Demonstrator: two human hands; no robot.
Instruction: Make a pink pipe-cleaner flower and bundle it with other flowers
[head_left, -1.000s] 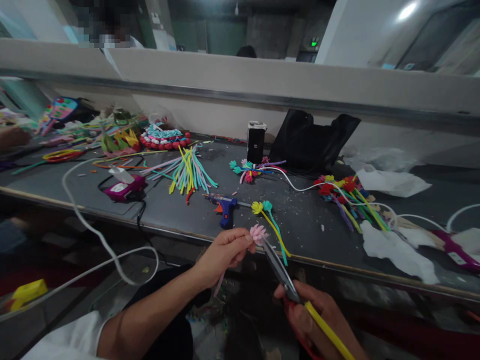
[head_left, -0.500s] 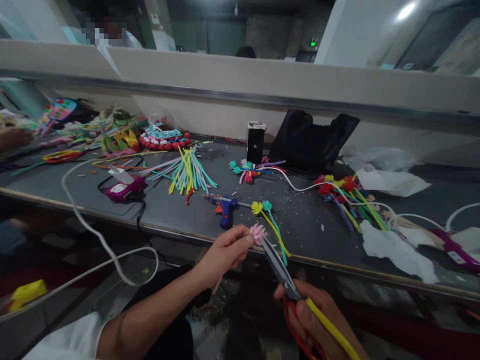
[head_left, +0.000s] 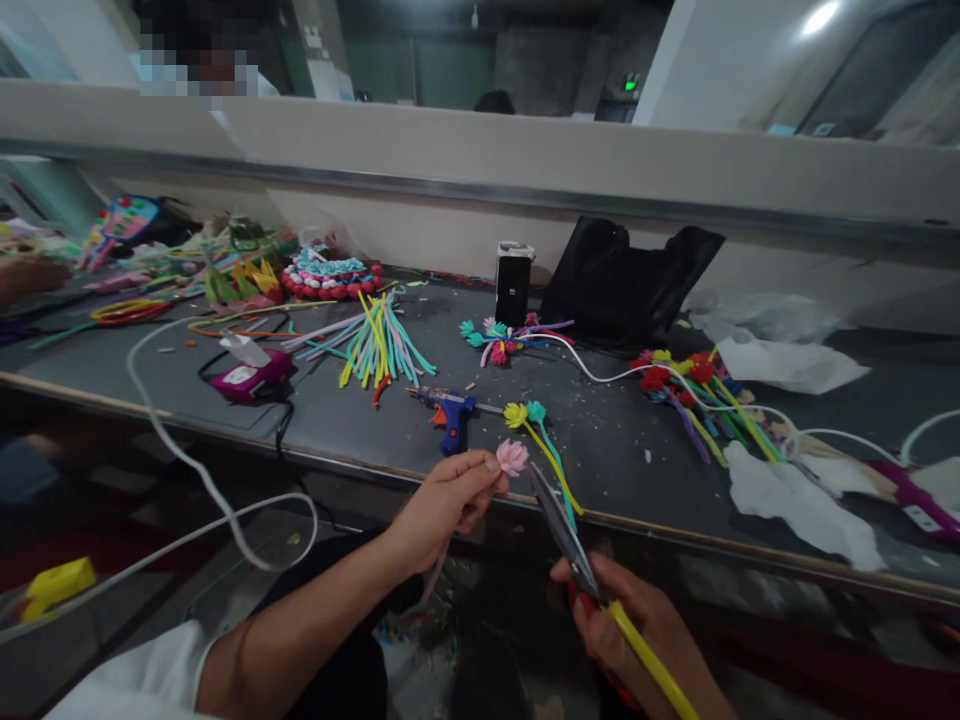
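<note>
My left hand (head_left: 457,497) pinches a pink pipe-cleaner flower (head_left: 513,458) just below its head, and its pink stem hangs down under the palm. In my right hand (head_left: 637,620) is a pair of scissors (head_left: 561,525) with a red handle; the blades point up toward the flower, a little apart from it. A yellow pipe cleaner (head_left: 651,660) also lies along the right hand. Behind the flower, a yellow flower (head_left: 516,415) and a teal flower (head_left: 535,411) with long stems lie on the table. A blue glue gun (head_left: 450,415) rests left of them.
A bundle of loose pipe cleaners (head_left: 382,345) lies left of centre. Farther back stand a phone (head_left: 513,285) and a black bag (head_left: 630,280). More flowers (head_left: 679,375) lie right, near white cables and crumpled plastic (head_left: 802,505). A purple power strip (head_left: 251,378) sits left.
The scissors' blades have drawn away from the pink flower and closed together. The flower head has tilted more upright in my left hand.
</note>
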